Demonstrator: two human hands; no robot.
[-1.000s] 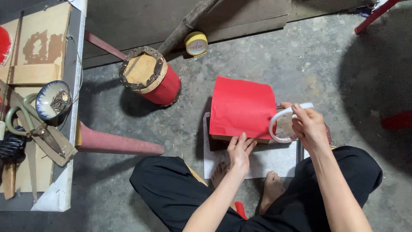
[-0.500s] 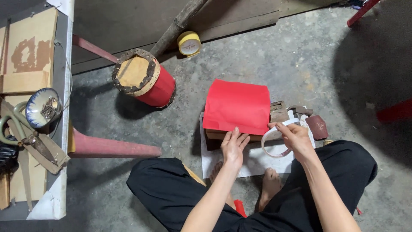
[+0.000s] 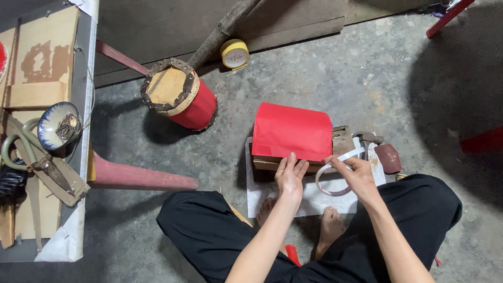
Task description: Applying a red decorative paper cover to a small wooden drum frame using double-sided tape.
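A person is sitting cross-legged on a grey concrete floor (image 3: 325, 73), working with both bare hands over one red sheet of paper (image 3: 292, 131) that is draping a low wooden block (image 3: 343, 140) just beyond two bare feet. The left hand (image 3: 291, 175) is lying flat with its fingers together, pressing the near edge of the red sheet against the block. The right hand (image 3: 358, 175) is pinching one roll of white tape (image 3: 332, 181) between thumb and fingers, with a strip of tape stretching from it up to the right. One white sheet (image 3: 314, 202) is lying under the block and the hands. Two small brown items, too unclear to name, are sitting right of the block.

Far left of the sheet, one red cylinder with a brown studded rim (image 3: 181, 97) is standing on the floor, and one yellow tape roll (image 3: 234, 53) is lying beyond it beside a wooden pole (image 3: 220, 32). At the left edge, one table (image 3: 78, 157) is holding cardboard, one blue-and-white bowl (image 3: 58, 124) and one pair of large shears (image 3: 31, 157).
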